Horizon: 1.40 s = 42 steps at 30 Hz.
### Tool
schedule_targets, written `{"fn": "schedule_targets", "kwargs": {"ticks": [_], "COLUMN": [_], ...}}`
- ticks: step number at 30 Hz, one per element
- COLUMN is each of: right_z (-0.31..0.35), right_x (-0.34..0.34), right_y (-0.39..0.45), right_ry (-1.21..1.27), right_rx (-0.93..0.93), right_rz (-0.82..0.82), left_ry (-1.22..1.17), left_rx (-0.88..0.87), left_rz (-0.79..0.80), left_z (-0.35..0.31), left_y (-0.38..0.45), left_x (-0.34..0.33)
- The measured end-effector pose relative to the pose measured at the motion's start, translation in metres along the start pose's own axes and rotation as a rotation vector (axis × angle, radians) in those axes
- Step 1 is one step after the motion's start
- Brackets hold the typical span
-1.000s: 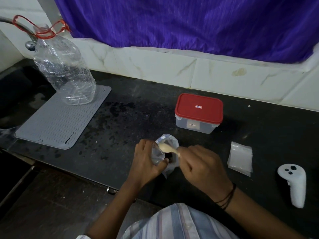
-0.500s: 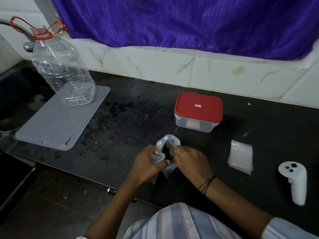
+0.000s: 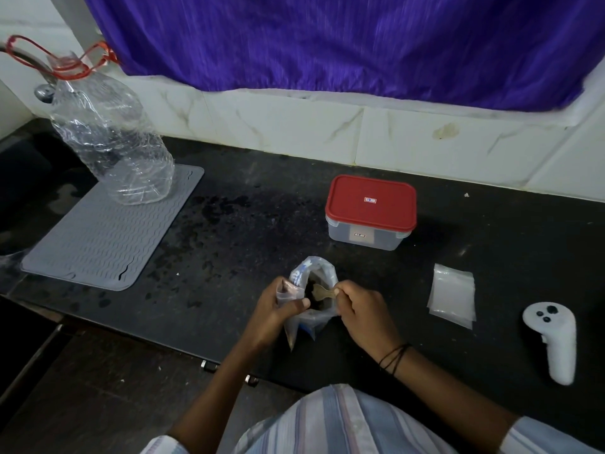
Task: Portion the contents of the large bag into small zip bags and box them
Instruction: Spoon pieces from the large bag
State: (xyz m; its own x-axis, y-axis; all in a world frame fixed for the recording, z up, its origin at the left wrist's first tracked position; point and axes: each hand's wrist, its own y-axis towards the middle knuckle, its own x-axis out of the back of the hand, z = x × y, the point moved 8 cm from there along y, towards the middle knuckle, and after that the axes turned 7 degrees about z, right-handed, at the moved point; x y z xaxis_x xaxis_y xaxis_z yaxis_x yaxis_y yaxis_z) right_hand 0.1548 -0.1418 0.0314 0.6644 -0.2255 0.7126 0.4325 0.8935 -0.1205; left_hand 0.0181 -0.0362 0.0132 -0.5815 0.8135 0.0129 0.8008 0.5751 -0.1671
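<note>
While the crinkled clear plastic bag (image 3: pixel 314 290) is held upright on the speckled black counter (image 3: pixel 229 244), its rim is gripped by the left hand (image 3: pixel 281 309), and a pale flat wooden spoon (image 3: pixel 322 291) is pinched by the right hand (image 3: pixel 360 309) inside its mouth. Flat glossy small zip bags (image 3: pixel 453 294) are stacked well to the right; the rounded rectangular box (image 3: pixel 370 213), red-lidded, is seen behind. Compared with half a second ago, the spoon is raised slightly higher in the bag
</note>
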Motion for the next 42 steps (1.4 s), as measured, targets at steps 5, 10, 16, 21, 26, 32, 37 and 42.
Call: {"fn": "schedule_targets", "kwargs": {"ticks": [5, 10, 16, 21, 26, 32, 37, 42], "right_z": [-0.016, -0.031, -0.033, -0.033, -0.017, 0.015, 0.027, 0.066], "right_x": [-0.004, -0.008, -0.009, 0.009, 0.038, 0.056, 0.051, 0.056], "right_y": [-0.002, -0.008, -0.016, -0.027, -0.035, -0.037, -0.034, -0.034], "right_ry": [0.276, 0.472, 0.625, 0.616, 0.677, 0.720, 0.641, 0.093], "right_rx": [-0.147, -0.230, -0.269, -0.279, -0.230, -0.126, -0.088, 0.245], "right_rz": [0.001, -0.079, -0.139, -0.211, -0.273, -0.264, -0.204, -0.126], "left_ry": [-0.004, 0.055, 0.122, 0.211, 0.475, 0.691, 0.745, 0.838], "left_rx": [0.015, 0.016, 0.017, 0.000, -0.138, -0.190, -0.232, -0.250], "left_rz": [-0.020, 0.001, -0.045, -0.123, -0.176, -0.163, -0.175, -0.177], "left_z": [0.006, 0.010, 0.011, 0.006, -0.015, -0.032, -0.039, -0.042], "left_y": [0.001, 0.004, 0.004, -0.003, -0.007, -0.005, -0.006, -0.006], "left_x": [0.002, 0.001, 0.006, 0.014, 0.018, 0.008, 0.003, -0.001]}}
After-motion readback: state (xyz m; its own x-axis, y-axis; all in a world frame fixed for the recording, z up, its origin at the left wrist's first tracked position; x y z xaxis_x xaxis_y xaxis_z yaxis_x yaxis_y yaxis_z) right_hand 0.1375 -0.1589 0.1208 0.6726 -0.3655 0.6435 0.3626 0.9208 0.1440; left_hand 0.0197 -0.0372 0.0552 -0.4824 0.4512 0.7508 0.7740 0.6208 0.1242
